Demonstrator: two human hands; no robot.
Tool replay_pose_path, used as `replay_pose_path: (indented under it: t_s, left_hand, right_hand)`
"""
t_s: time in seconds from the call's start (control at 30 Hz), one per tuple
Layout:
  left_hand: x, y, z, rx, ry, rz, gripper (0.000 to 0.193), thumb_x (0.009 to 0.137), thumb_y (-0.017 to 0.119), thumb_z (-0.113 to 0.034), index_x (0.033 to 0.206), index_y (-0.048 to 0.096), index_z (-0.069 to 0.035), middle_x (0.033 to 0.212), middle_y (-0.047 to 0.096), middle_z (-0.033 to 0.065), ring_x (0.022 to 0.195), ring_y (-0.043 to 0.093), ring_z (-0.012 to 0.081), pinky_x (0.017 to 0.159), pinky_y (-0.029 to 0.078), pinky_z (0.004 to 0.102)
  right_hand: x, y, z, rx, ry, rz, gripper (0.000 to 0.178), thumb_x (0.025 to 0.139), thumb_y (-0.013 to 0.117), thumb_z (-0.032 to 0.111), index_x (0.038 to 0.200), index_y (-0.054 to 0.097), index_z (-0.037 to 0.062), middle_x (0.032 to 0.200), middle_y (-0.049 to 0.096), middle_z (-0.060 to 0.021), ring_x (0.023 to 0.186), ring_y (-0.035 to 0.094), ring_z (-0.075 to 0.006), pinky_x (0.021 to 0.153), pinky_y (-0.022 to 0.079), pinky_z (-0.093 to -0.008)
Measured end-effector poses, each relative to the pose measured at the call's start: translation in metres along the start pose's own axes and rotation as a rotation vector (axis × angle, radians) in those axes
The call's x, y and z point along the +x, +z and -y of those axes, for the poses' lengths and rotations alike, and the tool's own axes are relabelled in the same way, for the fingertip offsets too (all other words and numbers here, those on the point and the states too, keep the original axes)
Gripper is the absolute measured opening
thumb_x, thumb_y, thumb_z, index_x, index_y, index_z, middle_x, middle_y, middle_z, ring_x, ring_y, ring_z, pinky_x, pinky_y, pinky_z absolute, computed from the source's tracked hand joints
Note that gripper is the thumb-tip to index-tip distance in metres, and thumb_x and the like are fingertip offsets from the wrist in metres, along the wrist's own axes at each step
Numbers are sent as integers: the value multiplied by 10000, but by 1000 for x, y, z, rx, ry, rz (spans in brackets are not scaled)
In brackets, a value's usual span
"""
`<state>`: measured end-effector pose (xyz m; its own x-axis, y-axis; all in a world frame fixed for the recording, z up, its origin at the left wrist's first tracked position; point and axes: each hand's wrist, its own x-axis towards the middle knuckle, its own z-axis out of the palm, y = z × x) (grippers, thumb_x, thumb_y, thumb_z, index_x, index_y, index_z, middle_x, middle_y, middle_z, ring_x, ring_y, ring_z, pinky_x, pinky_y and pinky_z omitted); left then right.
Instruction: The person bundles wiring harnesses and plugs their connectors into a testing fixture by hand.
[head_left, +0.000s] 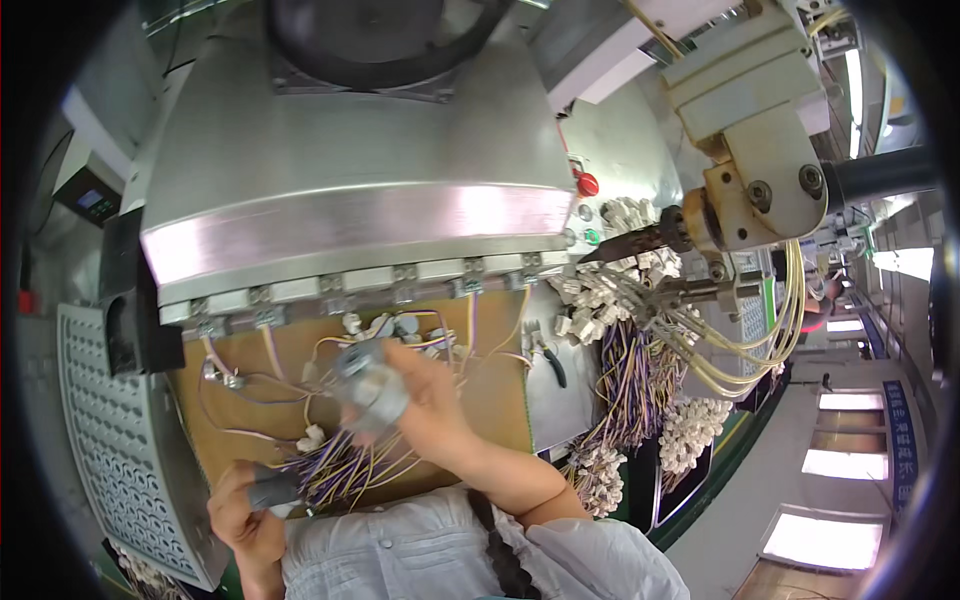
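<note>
My left hand (pixel 243 510), grey covers on its fingertips, is closed at the near left edge of a bundle of purple and yellow wires (pixel 345 465). What it pinches is too small to make out. Above the bundle, over the tan work board (pixel 490 390), is my right hand (pixel 428 400), also with grey fingertip covers. Motion smears its fingers, so their grip does not show. Beyond the hands, wires with white connectors (pixel 312 437) lie across the board. Several wires run up to a row of small clamps (pixel 404 283) on the machine's front edge.
A metal machine housing (pixel 350 150) rises beyond the board. To the right stand a pointed metal tool (pixel 640 240) on an arm, a red button (pixel 587 184), dark-handled cutters (pixel 550 360) and heaped wires with white connectors (pixel 640 385). A grey perforated tray (pixel 125 450) is at left.
</note>
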<state>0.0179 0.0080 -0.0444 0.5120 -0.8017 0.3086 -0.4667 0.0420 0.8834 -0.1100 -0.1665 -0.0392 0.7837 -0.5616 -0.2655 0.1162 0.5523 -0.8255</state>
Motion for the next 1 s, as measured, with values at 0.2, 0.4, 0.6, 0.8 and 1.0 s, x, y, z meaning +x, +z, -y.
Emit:
replay_pose_path:
  t_s: [0.2, 0.4, 0.6, 0.8, 1.0]
  left_hand:
    - [-1, 4, 6, 35, 86, 14, 125, 540, 588, 32, 628, 503, 4, 688, 531, 118, 560, 495, 233, 493, 375, 279]
    - [2, -5, 10, 52, 165, 61, 184, 458, 555, 42, 595, 442, -5, 701, 521, 132, 557, 486, 276, 476, 390, 333]
    - [18, -20, -1, 305, 286, 109, 202, 465, 538, 53, 645, 460, 5, 717, 529, 153, 618, 510, 298, 509, 391, 366]
    - [-1, -11, 14, 387, 504, -74, 355, 457, 539, 73, 804, 481, 25, 751, 520, 188, 652, 514, 349, 555, 419, 404]
    - [-12, -100, 61, 837, -114, -326, 267, 617, 558, -12, 884, 554, -22, 865, 534, 162, 836, 525, 318, 731, 436, 405]
  right_hand:
    - [8, 10, -7, -74, -18, -324, 295, 892, 452, 265, 919, 546, -13, 654, 535, -55, 489, 519, -138, 394, 457, -248]
    - [34, 25, -3, 78, -133, -331, 344, 872, 487, 299, 931, 521, -39, 637, 522, -61, 448, 474, -143, 425, 439, -275]
    - [14, 9, 30, -96, 129, -43, 327, 859, 516, 257, 1025, 522, -25, 935, 633, -133, 737, 631, -188, 490, 468, -254]
    - [-15, 39, -1, -1303, -892, 385, 285, 774, 612, 166, 1041, 546, 94, 864, 631, -121, 575, 610, -226, 494, 487, -333]
    - [-21, 33, -4, -1209, -590, 308, 123, 769, 585, 17, 891, 591, 15, 673, 598, -72, 497, 554, -148, 463, 433, -261]
